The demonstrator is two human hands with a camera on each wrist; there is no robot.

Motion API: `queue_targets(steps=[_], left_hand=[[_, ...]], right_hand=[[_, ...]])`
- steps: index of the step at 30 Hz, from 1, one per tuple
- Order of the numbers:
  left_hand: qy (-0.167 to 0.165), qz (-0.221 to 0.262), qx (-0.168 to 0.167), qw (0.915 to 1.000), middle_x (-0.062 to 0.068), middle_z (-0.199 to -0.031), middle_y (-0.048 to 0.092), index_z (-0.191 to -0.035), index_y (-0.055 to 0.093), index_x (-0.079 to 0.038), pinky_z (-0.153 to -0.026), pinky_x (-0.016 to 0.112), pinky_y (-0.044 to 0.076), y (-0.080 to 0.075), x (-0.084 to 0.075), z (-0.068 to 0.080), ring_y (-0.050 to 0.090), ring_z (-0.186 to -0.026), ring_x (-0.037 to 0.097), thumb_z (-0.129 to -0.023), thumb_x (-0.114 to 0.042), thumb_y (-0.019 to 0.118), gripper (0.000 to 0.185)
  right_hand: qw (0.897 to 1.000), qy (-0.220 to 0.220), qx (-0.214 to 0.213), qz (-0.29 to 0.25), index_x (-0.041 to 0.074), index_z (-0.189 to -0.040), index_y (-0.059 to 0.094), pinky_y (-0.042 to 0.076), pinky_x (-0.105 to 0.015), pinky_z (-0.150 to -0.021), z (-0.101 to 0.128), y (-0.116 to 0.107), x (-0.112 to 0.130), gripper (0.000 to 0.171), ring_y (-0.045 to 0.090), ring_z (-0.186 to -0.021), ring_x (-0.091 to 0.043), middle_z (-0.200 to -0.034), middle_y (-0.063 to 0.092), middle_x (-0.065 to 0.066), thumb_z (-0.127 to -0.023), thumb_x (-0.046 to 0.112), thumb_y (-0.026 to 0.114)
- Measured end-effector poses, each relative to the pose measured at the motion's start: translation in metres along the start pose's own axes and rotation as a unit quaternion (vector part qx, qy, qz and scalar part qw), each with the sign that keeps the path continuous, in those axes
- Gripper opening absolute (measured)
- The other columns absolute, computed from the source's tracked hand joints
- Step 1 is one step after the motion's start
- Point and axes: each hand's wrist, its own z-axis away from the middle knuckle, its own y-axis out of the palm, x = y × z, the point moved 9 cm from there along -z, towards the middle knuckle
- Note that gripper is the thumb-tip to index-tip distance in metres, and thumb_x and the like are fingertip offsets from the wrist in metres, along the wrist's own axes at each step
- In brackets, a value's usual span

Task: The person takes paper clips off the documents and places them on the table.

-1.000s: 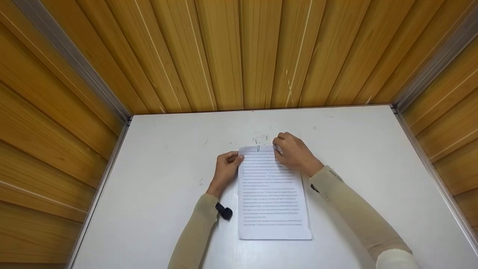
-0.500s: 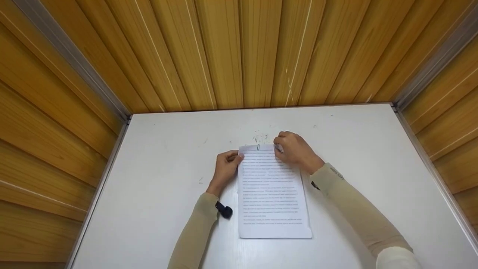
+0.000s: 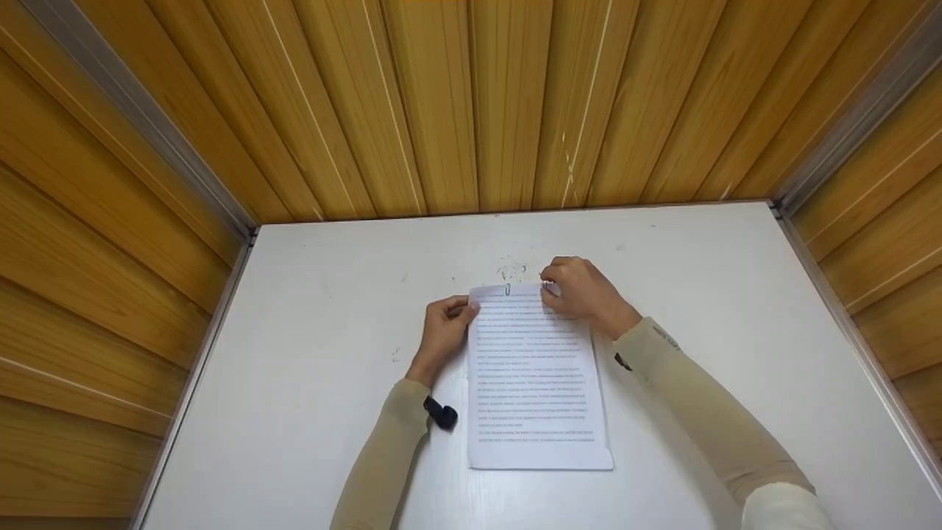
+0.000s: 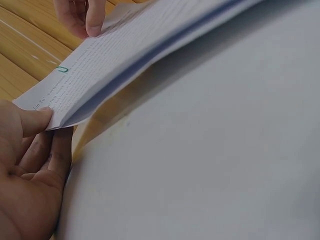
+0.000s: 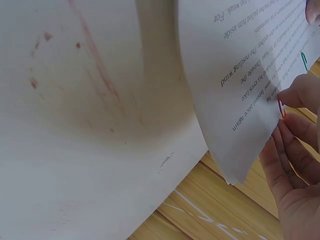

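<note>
A stack of printed sheets (image 3: 533, 390) lies lengthwise before me, its top end lifted in the left wrist view. My left hand (image 3: 441, 335) pinches the upper left corner, thumb on the printed face and fingers beneath. A green paper clip (image 4: 62, 69) sits on the top edge near the middle. To the right of it, my right hand (image 3: 585, 294) pinches a red-orange paper clip (image 5: 281, 108) between thumb and forefinger, right at the top edge. The clip partly overlaps the paper in the right wrist view; the fingers cover the rest.
The white table (image 3: 316, 368) carries dark scuffs (image 3: 513, 269) just beyond the sheets and reddish stains (image 5: 102, 75). Yellow wood-look panels (image 3: 508, 110) enclose the back and both sides. A small black device (image 3: 441, 414) is strapped at the left wrist.
Both hands keep nearly the same place on the stack. The right hand's fingers have shifted slightly at the top edge, and a bit of red now shows between them.
</note>
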Motion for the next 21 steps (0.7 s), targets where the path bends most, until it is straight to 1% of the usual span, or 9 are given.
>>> queue_targets(steps=[4, 11, 16, 21], left_hand=[[0.0, -0.003, -0.003, 1.0, 0.01, -0.105, 0.08, -0.123, 0.078, -0.002, -0.077, 0.024, 0.058, -0.0003, 0.0009, -0.0005, 0.076, -0.089, 0.017, -0.105, -0.018, 0.07, 0.024], [-0.006, -0.013, -0.005, 0.9999, 0.009, -0.107, 0.081, -0.122, 0.078, -0.004, -0.079, 0.025, 0.058, -0.0007, 0.0029, 0.0005, 0.076, -0.091, 0.017, -0.105, -0.018, 0.07, 0.023], [-0.003, -0.018, -0.006, 0.9998, 0.01, -0.108, 0.081, -0.122, 0.078, -0.004, -0.08, 0.026, 0.059, -0.0011, 0.0025, 0.001, 0.077, -0.092, 0.017, -0.105, -0.019, 0.07, 0.024], [-0.005, -0.016, -0.007, 0.9998, 0.009, -0.107, 0.081, -0.122, 0.079, -0.005, -0.08, 0.027, 0.059, -0.0011, 0.0018, -0.0005, 0.077, -0.091, 0.018, -0.105, -0.019, 0.071, 0.023]], right_hand=[[1.0, -0.003, -0.004, 0.001, -0.004, -0.096, 0.08, 0.062, -0.046, -0.078, -0.0013, -0.0016, 0.0007, 0.012, 0.074, -0.086, -0.033, -0.092, 0.077, -0.017, -0.091, 0.003, 0.072], [1.0, 0.011, -0.002, -0.006, -0.004, -0.095, 0.08, 0.061, -0.046, -0.077, -0.0014, -0.0006, -0.0023, 0.012, 0.073, -0.084, -0.032, -0.092, 0.078, -0.017, -0.091, 0.004, 0.073], [1.0, 0.028, 0.006, -0.013, -0.004, -0.098, 0.081, 0.062, -0.045, -0.08, -0.0017, 0.0, -0.0053, 0.013, 0.072, -0.086, -0.029, -0.094, 0.079, -0.016, -0.092, 0.005, 0.074], [0.999, 0.038, 0.013, -0.021, -0.006, -0.103, 0.08, 0.061, -0.045, -0.082, -0.0029, -0.0026, -0.0059, 0.016, 0.072, -0.087, -0.029, -0.097, 0.079, -0.017, -0.093, 0.005, 0.074]])
